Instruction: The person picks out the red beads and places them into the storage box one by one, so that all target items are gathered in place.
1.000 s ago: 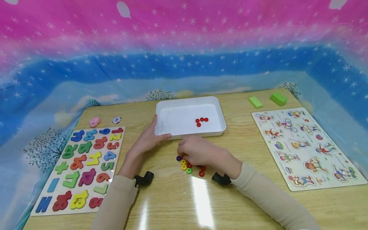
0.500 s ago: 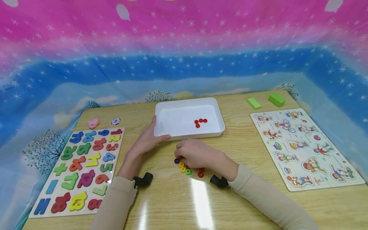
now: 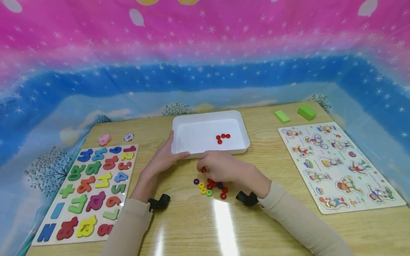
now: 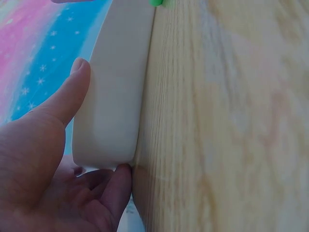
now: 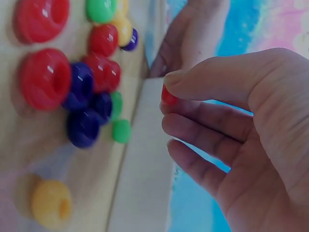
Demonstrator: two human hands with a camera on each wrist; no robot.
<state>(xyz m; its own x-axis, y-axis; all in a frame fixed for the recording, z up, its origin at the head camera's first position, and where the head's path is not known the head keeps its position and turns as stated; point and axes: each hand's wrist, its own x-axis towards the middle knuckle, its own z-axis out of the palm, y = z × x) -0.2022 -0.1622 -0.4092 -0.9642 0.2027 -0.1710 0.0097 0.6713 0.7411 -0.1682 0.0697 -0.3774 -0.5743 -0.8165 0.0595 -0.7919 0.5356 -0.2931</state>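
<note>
The fingers (image 5: 207,133) of the right hand (image 3: 220,166) are what I watch first: thumb and forefinger are clamped on a small red bead (image 5: 168,95), the others loosely bent below it on my right wrist feed. The bead is clear of the worktop (image 3: 266,142), near the front wall of a white tray (image 3: 217,151). On the left side, I see the left hand (image 3: 161,156) holding the tray's front left corner, thumb against the near wall and the other fingers round the end. Inside the tray, four red beads (image 3: 223,136) lie together in the right half. In front of it, under and beside the right hand, I have a loose cluster of red, dark blue, yellow and green beads (image 3: 209,186) on the worktop. Left of the arms lies a number puzzle board (image 3: 78,241), with a pink pig figure (image 3: 104,139) and a poker chip (image 3: 129,137) beyond it. To the right I get a picture puzzle board (image 3: 368,205) and, behind it, two green blocks (image 3: 282,116).
</note>
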